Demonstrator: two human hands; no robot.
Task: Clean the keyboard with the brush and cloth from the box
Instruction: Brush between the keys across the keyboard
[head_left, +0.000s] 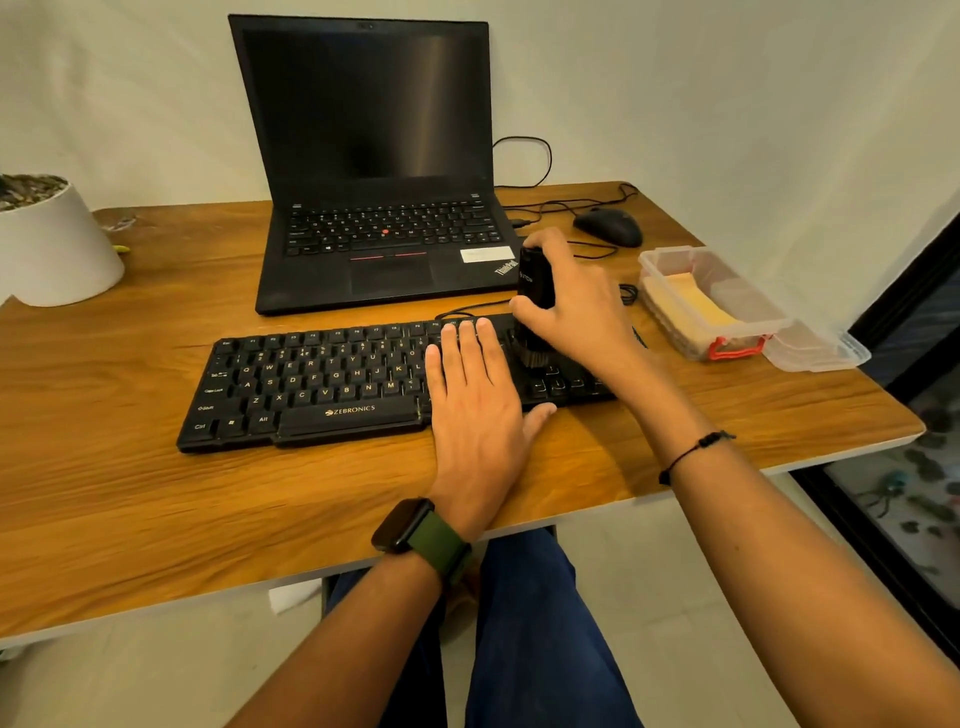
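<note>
Upright, brush (535, 291) in right hand (576, 306) — left hand (475, 395) flat on keyboard (322, 384)

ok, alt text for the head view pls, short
A person's right hand grips a black brush, bristles down on the right end of a black Zebronics keyboard, while the left hand presses flat on its keys. A yellow cloth lies in a clear box.

One view only, from the person's head, looking forward and down across the desk (156, 493). It sits close over the keyboard (311, 384), with both forearms reaching in from the bottom edge. The wide lens bends the desk's edges (the laptop (374, 156) leans too), and the wall fills the top.
</note>
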